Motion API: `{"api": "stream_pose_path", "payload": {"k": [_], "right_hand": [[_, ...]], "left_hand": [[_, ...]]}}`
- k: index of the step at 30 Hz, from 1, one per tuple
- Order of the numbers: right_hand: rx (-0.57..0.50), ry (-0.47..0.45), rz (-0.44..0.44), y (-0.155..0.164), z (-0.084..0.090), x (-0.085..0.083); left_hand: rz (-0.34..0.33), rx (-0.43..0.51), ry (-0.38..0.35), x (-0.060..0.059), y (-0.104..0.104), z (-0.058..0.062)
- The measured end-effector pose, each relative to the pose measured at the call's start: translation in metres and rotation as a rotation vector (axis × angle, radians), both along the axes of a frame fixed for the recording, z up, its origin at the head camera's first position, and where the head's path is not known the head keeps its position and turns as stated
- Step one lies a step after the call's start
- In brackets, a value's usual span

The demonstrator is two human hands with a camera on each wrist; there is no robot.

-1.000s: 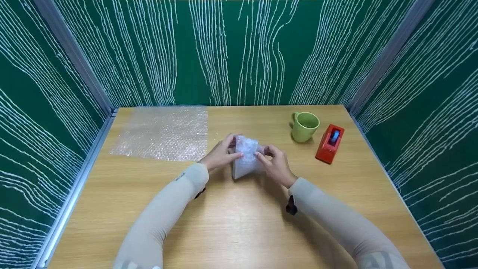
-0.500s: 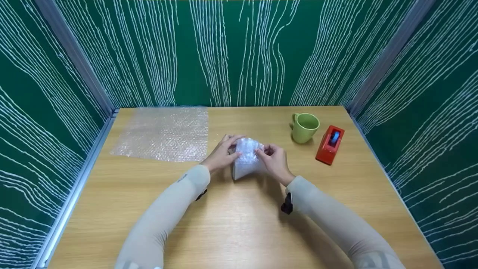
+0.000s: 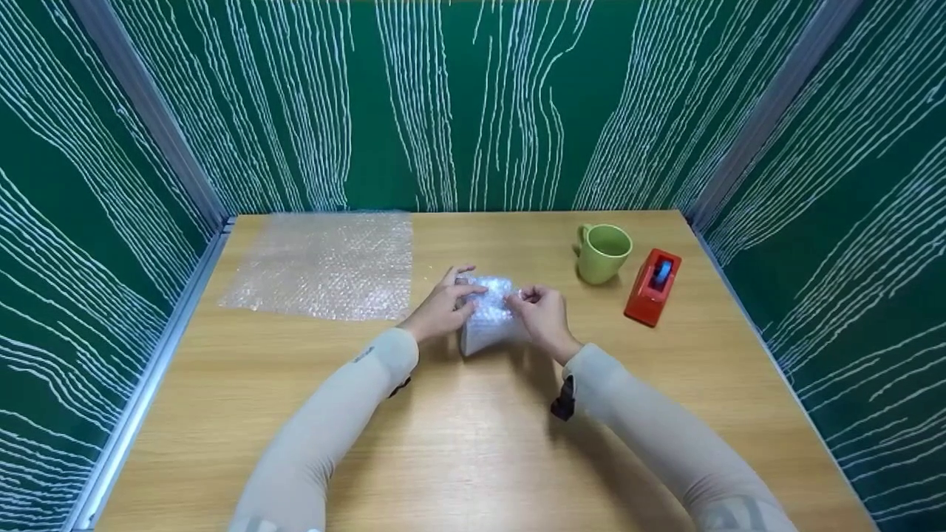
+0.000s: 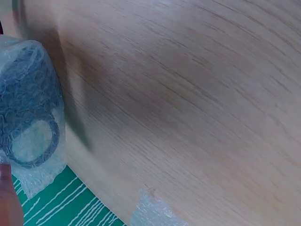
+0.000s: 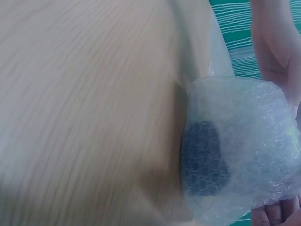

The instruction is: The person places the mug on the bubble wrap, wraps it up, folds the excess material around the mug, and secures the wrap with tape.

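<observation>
A bundle of bubble wrap stands at the middle of the table between both hands. Through its layers, the left wrist view shows a dark mug with a ring-shaped handle; in the right wrist view it is a dark blue patch behind the wrap. My left hand holds the bundle's left side, its index finger laid over the upper part and its thumb at the near side. My right hand pinches the wrap's right edge between thumb and fingers. Some fingertips are hidden behind the plastic.
A flat sheet of bubble wrap lies at the back left of the table. At the back right stand a green mug and a red tape dispenser with a blue roll. Green walls with white lines enclose three sides.
My left index finger has shifted rightward over the bundle's top, and another finger has lifted. My right hand keeps its pinch, drawing the wrap's top edge down flatter. The bundle stays in place.
</observation>
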State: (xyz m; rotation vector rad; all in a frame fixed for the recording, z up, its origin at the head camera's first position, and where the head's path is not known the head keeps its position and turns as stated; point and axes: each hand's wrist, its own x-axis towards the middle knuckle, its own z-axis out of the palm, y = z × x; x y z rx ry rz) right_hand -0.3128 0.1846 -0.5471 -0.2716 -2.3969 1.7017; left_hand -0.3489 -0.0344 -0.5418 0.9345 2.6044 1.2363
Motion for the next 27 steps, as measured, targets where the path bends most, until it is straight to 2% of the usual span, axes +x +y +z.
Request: {"api": "stream_pose_path", "payload": {"k": [9,15,17,20,23,27], "right_hand": [[-0.020,-0.078,0.017,0.001,0.002,-0.001],[0.003,-0.122,0.003,0.001,0.002,0.000],[0.013,-0.129,-0.001,0.002,0.003,0.001],[0.013,-0.133,0.005,0.004,0.003,0.002],[-0.021,-0.136,0.022,0.011,0.003,0.003],[-0.071,-0.145,0.006,0.029,0.003,0.004]], "left_hand": [[-0.039,-0.194,0.127,0.002,-0.001,-0.003],[-0.075,-0.242,0.246,0.000,-0.005,-0.004],[-0.080,-0.248,0.238,0.000,-0.006,-0.004],[-0.069,-0.257,0.186,0.000,-0.006,-0.005],[-0.053,-0.250,0.142,0.000,-0.005,-0.005],[-0.047,-0.244,0.125,0.000,-0.005,-0.004]]}}
